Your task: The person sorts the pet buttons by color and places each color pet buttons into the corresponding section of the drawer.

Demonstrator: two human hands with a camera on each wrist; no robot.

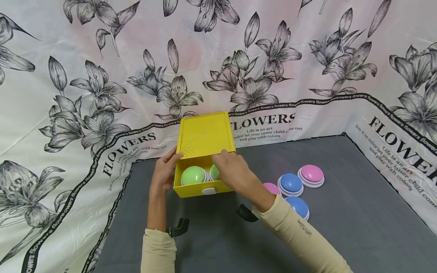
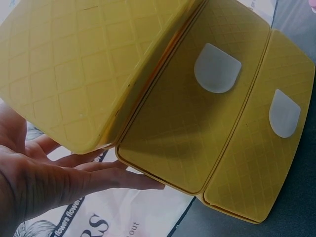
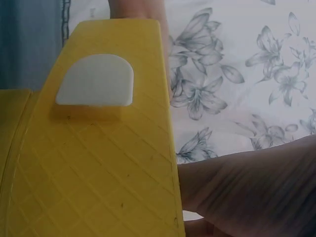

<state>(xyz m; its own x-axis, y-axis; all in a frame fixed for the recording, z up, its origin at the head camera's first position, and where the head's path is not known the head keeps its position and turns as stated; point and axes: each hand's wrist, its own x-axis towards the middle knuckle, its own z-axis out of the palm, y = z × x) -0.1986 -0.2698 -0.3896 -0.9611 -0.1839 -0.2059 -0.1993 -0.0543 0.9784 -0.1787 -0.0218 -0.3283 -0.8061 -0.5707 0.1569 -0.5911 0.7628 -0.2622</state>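
A yellow drawer box [image 1: 206, 134] has its top drawer [image 1: 191, 192] pulled out. In the drawer sits a green domed push button [image 1: 192, 175] on a white base. Beside it is a second green push button [image 1: 214, 173], largely hidden by my right hand [image 1: 233, 170]. That hand reaches down into the drawer's right end, its fingers curled over the second button and their tips hidden. My left hand [image 1: 164, 170] rests against the box's left side; in the left wrist view its fingers [image 2: 123, 180] stretch straight along the side.
Right of the box on the grey table [image 1: 341, 220] lie a pink push button [image 1: 311, 173], a blue one [image 1: 291, 183], another blue one [image 1: 298, 206] and a partly covered pink one [image 1: 272, 188]. A flowered cloth [image 1: 266, 91] hangs behind. White handles [image 2: 217, 68] mark the lower drawers.
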